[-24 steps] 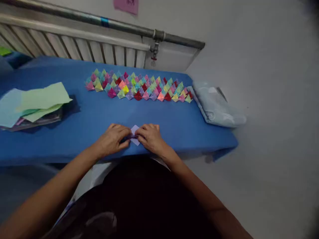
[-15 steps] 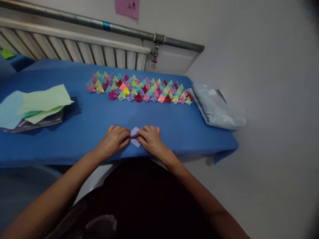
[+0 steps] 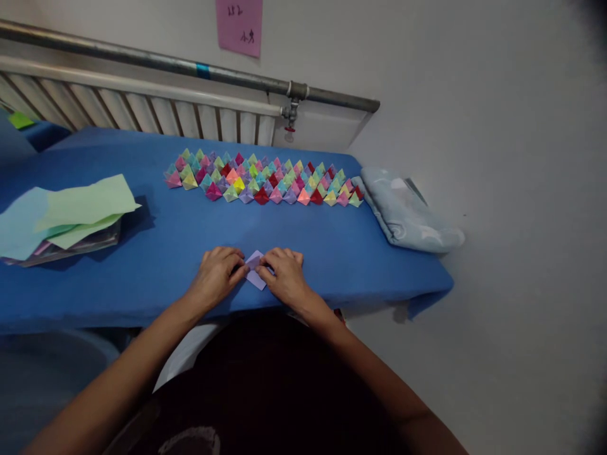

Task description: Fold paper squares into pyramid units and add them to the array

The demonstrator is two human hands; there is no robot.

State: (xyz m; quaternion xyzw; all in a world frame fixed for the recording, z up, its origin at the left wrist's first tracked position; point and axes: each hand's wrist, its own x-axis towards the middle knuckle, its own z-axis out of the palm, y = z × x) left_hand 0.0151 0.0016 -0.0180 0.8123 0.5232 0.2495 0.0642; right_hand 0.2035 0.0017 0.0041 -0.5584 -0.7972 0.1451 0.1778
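The room is dim, the light soft and greyish, with no lamp or window showing. A dark shadow falls on the blue tablecloth (image 3: 303,234) just right of the stacked paper sheets (image 3: 90,205), while the dark shirt (image 3: 279,385) sinks nearly to black. No hard glare anywhere. Wide-angle stretching tilts the grey pipe (image 3: 142,58), the right-hand corners darken, and fine detail looks slightly soft.

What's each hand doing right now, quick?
Left hand: fingers closed on the purple paper's left side.
Right hand: fingers closed on its right side.
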